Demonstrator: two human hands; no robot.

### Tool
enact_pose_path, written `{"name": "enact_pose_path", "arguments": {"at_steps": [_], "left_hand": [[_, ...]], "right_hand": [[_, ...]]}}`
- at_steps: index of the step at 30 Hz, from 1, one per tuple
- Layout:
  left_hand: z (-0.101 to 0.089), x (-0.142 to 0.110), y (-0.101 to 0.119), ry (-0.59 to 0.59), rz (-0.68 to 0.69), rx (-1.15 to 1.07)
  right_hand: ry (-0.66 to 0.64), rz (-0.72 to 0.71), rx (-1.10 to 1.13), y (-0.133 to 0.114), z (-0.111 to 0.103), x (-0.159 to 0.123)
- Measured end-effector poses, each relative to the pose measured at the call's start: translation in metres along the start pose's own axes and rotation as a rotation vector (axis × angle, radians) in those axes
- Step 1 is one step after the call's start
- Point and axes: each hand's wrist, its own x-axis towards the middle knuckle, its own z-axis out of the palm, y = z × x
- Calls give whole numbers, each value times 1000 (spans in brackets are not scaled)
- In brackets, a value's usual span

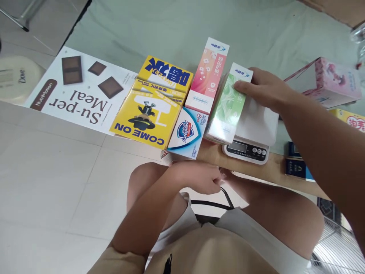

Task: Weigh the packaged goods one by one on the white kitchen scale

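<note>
Green carton (227,108) clasped in right grip (265,88), thumb on face; left grip (203,177) curled, contents unclear.

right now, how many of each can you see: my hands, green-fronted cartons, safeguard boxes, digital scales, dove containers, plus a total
Hands: 2, left hand and right hand
Green-fronted carton: 1
Safeguard box: 1
Digital scale: 1
Dove container: 1
Total: 6
</note>
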Motion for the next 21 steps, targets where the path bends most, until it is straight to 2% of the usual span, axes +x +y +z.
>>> {"name": "enact_pose_path", "arguments": {"at_steps": [6,11,15,21], "left_hand": [[-5,1,-4,-97,-26,-69],[-6,0,-3,-79,-9,-99],[-6,1,-2,-61,15,-98],[-6,3,-2,-44,43,-86]], "right_hand": [[-25,18,-112,-11,7,-23],[28,4,-115,-10,17,-35],[160,-80,-72,-1,25,-35],[194,-213,-87,5,35,-31]]}}
